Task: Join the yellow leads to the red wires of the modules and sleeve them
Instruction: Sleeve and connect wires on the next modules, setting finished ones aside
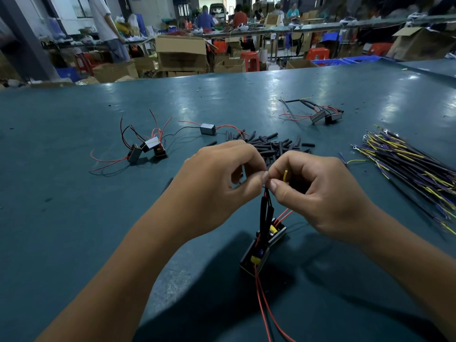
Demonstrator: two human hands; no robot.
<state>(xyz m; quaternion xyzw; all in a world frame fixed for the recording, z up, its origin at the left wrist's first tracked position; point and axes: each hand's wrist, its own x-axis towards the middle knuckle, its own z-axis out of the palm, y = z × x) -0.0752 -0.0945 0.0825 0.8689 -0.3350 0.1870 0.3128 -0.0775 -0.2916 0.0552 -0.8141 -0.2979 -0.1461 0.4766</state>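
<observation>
My left hand (222, 178) and my right hand (318, 191) meet above the table, thumbs and forefingers pinching the same wire ends. A yellow lead (285, 174) shows inside my right hand's curled fingers. Red wires with two black sleeves (266, 218) on them run down from the pinch to two black modules (261, 245) hanging or resting just below my hands. More red wires (266, 309) trail toward me. The joint itself is hidden by my fingertips.
A pile of black sleeves (271, 144) lies behind my hands. A bundle of yellow and dark leads (404, 159) lies at the right. Loose modules with red wires (148, 146) sit at the left, one grey module (207, 128) farther back, and a joined pair (325, 116) at the far right.
</observation>
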